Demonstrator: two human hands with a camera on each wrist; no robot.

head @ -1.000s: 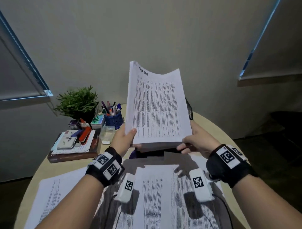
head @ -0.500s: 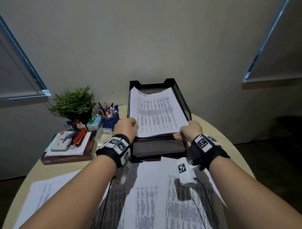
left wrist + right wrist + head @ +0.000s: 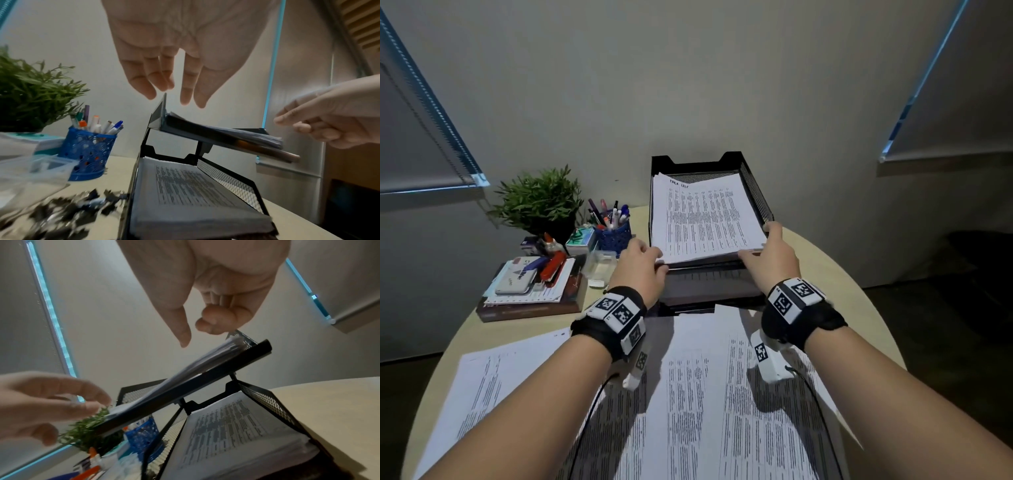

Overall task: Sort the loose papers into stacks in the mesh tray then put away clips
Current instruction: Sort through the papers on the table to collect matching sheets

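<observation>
A black two-tier mesh tray (image 3: pixel 756 192) stands at the back of the round table. A printed paper stack (image 3: pixel 705 219) lies in its top tier, and another stack (image 3: pixel 185 186) fills the lower tier. My left hand (image 3: pixel 643 263) hovers at the tray's front left corner with straight, relaxed fingers (image 3: pixel 148 84) and holds nothing. At the front right corner, my right hand (image 3: pixel 767 253) has its thumb by the rim and its fingers (image 3: pixel 207 326) loosely curled, also holding nothing. Loose printed sheets (image 3: pixel 688 394) cover the table under my forearms. Black binder clips (image 3: pixel 61 216) lie scattered left of the tray, blurred.
Left of the tray are a clear plastic box (image 3: pixel 599 267), a blue pen cup (image 3: pixel 613 233), a potted plant (image 3: pixel 541 202) and a pile of books with a stapler (image 3: pixel 534 284). Another sheet (image 3: pixel 493 387) lies at the front left. The table edge (image 3: pixel 859 308) curves close on the right.
Both hands brought the stack down from upright in the air into the top tier. They have since let go and drawn back slightly to the tray's front corners.
</observation>
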